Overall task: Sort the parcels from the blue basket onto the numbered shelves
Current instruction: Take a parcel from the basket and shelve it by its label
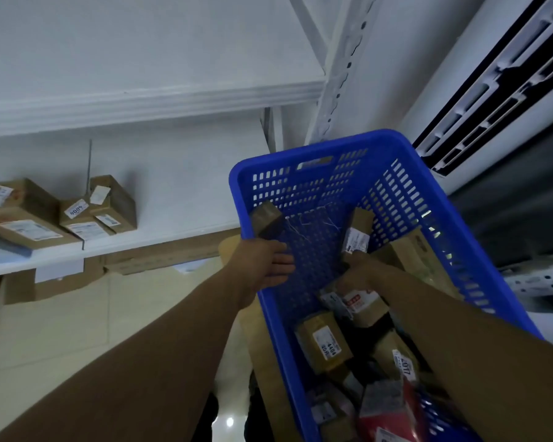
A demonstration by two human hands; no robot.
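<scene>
White shelf (160,240) runs along the left, boxes (29,215) already on it; the basket (300,154) sits to its right, parcels (323,339) heaped at its near end. This looks like the picking step. Left hand (265,263) lies flat over the left rim, grasping nothing. Right hand (358,272) is down among the parcels; I cannot tell whether it has closed on one. Next: a firm hold, then read the label number

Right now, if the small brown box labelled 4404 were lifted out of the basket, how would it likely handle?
The box labelled 4404 looks like taped cardboard with square edges, so it is probably stiff, not floppy. It is small against the blue basket, so likely light enough for one hand. It lies against other parcels, so neighbours may shift when it comes out.
</scene>
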